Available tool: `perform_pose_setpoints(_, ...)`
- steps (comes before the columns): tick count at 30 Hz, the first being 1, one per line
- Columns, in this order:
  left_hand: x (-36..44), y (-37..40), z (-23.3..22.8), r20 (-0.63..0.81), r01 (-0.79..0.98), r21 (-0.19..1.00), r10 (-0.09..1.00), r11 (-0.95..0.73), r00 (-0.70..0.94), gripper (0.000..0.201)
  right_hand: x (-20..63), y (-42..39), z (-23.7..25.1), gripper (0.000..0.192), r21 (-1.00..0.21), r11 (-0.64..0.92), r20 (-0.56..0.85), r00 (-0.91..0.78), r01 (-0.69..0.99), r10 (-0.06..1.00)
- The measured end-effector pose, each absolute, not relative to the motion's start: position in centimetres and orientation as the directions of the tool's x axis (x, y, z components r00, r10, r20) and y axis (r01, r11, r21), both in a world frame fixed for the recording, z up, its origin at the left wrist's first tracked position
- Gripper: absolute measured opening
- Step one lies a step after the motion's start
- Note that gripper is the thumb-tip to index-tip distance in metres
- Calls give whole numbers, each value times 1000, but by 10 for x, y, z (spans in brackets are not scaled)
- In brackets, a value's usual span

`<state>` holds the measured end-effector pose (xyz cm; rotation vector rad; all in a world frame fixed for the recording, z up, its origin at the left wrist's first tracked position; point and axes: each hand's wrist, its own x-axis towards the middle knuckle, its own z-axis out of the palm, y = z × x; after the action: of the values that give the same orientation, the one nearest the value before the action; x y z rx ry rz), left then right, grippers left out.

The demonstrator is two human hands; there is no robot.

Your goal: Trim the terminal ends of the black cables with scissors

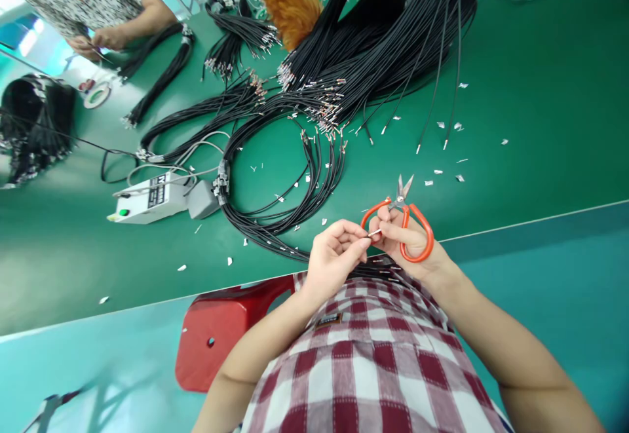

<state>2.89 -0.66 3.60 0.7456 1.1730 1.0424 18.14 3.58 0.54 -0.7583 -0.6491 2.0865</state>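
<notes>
My left hand (337, 254) pinches the end of a thin black cable (367, 236) with a pale tip, just over the table's front edge. Close against it, my right hand (405, 240) carries orange-handled scissors (400, 198), its fingers through the loops and the blades spread, pointing away from me. Thumb and finger of that hand also meet at the cable's pale tip. Below both hands, more black cable ends (383, 269) lie over my lap. A looped bundle of black cables (275, 236) curves on the table to the left of my hands.
A large heap of black cables (388, 59) covers the back middle. A white box with a green button (152, 197) stands left. White scraps litter the green table (535, 112). A red stool (213, 341) is below its edge. Across the table, a person's hands (105, 40) work.
</notes>
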Motion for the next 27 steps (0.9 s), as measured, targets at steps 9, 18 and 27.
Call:
perform_pose_setpoints(9, 32, -10, 37, -324, -255, 914, 946, 316, 15, 34, 166, 20, -2, 35, -673, -410, -260, -322, -615, 910)
perform_pose_setpoints(18, 32, -11, 34, -334, -258, 908, 942, 329, 29, 37, 154, 2, -15, 28, -840, -136, -125, -57, -525, 991)
perform_pose_setpoints(27, 17, -3, 35, -338, -332, 841, 893, 428, 296, 37, 165, 10, -19, 33, -906, -63, -36, -72, -418, 997)
